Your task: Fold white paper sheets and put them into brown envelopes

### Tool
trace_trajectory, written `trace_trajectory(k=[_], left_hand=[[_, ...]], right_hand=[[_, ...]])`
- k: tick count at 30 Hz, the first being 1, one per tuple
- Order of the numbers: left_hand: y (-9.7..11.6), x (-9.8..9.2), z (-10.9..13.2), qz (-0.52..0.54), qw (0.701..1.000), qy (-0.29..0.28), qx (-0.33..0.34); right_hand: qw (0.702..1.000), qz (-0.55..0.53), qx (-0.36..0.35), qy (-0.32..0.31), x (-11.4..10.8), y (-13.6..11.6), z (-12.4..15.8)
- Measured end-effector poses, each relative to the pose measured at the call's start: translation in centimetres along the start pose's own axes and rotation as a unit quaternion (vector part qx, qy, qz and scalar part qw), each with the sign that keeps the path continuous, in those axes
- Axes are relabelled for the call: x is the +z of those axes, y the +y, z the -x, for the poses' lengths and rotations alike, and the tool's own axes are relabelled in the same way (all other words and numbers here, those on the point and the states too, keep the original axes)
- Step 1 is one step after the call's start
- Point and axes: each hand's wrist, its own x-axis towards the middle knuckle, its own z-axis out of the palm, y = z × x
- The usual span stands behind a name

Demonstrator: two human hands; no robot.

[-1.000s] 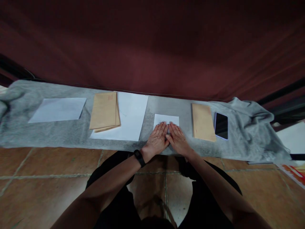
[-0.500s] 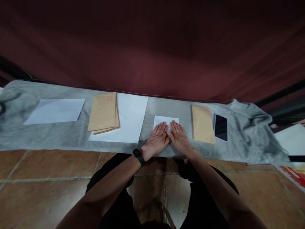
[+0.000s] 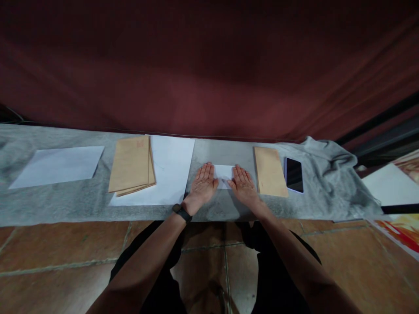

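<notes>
A small white folded paper [image 3: 224, 174] lies on the grey cloth [image 3: 216, 150] in front of me. My left hand [image 3: 204, 183] rests flat on its left end, palm down, the fingers stretched out. On the right end my right hand [image 3: 242, 185] lies flat too, fingers extended and thumb pointing inward. The middle of the paper shows between the two thumbs. Neither hand grips anything.
To the left, brown envelopes [image 3: 131, 163] lie on a large white sheet [image 3: 172, 170], with another white sheet [image 3: 60, 165] farther left. A brown envelope [image 3: 270, 171] and a phone [image 3: 294, 175] are at right. A dark red curtain [image 3: 209, 96] hangs behind.
My hands have moved apart, from the paper's middle to its two ends. The view has shifted slightly, and the objects on the cloth appear farther left.
</notes>
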Motion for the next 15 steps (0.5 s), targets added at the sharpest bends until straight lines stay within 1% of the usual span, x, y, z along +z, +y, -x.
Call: trace_trajectory(k=[4, 7, 8, 10, 13, 15], left_hand=[[-0.6, 0.1, -0.1, -0.003, 1.000, 0.014, -0.023], [-0.3, 0.0, 0.2, -0.009, 0.998, 0.037, -0.046], [0.0, -0.1, 0.3, -0.009, 0.998, 0.044, -0.044], [0.7, -0.2, 0.5, -0.005, 0.999, 0.047, -0.012], [1.9, 0.0, 0.6, 0.008, 0.998, 0.026, 0.056], [2.4, 0.2, 0.7, 0.007, 0.998, 0.011, 0.065]], right_hand=[[1.000, 0.001, 0.016, -0.003, -0.1, 0.5, -0.1], [0.999, 0.004, 0.037, -0.007, -0.6, 0.3, -0.2], [0.999, 0.002, 0.043, -0.008, -0.8, 0.0, -0.3], [0.999, -0.014, 0.032, -0.015, -1.1, -0.8, -0.4], [0.998, -0.046, -0.023, -0.046, -1.1, -2.1, -0.6], [0.996, -0.050, -0.042, -0.061, -0.9, -2.7, -0.8]])
